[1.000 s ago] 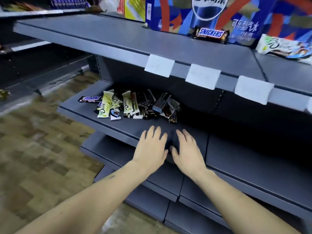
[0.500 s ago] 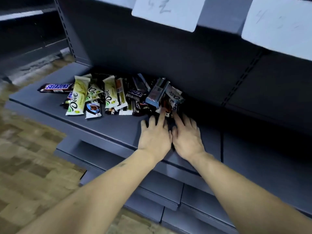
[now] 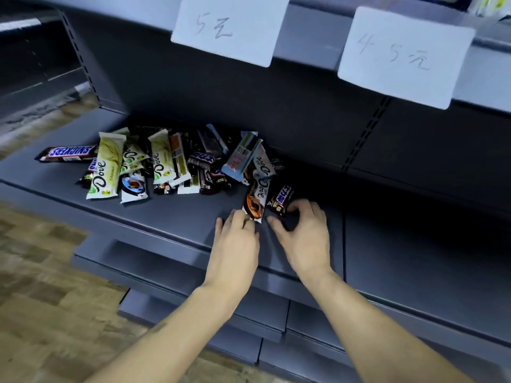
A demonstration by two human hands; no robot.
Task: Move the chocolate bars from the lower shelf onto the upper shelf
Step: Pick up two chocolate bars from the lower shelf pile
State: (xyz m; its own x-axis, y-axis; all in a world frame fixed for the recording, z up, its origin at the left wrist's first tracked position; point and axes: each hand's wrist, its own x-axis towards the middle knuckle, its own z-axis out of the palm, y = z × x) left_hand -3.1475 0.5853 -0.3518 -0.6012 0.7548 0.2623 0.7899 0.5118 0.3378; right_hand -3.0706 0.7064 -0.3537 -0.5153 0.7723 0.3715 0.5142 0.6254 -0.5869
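A pile of several chocolate bars [image 3: 163, 164] lies on the grey lower shelf [image 3: 171, 214], with a Snickers bar [image 3: 69, 153] at its left end. My left hand [image 3: 237, 239] pinches the near end of a dark Dove bar [image 3: 257, 199] pulled a little out of the pile. Just to the right, my right hand [image 3: 304, 233] curls its fingers around the end of a small dark Snickers bar [image 3: 282, 199]. The upper shelf's front edge [image 3: 309, 37] runs across the top; its surface is out of view.
Two white handwritten price tags [image 3: 229, 29] [image 3: 403, 56] hang from the upper shelf's edge. More grey shelves [image 3: 177, 275] step out below the lower one. Wood-pattern floor [image 3: 41, 286] lies at the left. The shelf's right half [image 3: 414, 236] is dark.
The view has closed in on the lower shelf. Both hands went from flat on the shelf to the pile's right end and have drawn out a Dove bar and a small Snickers bar.
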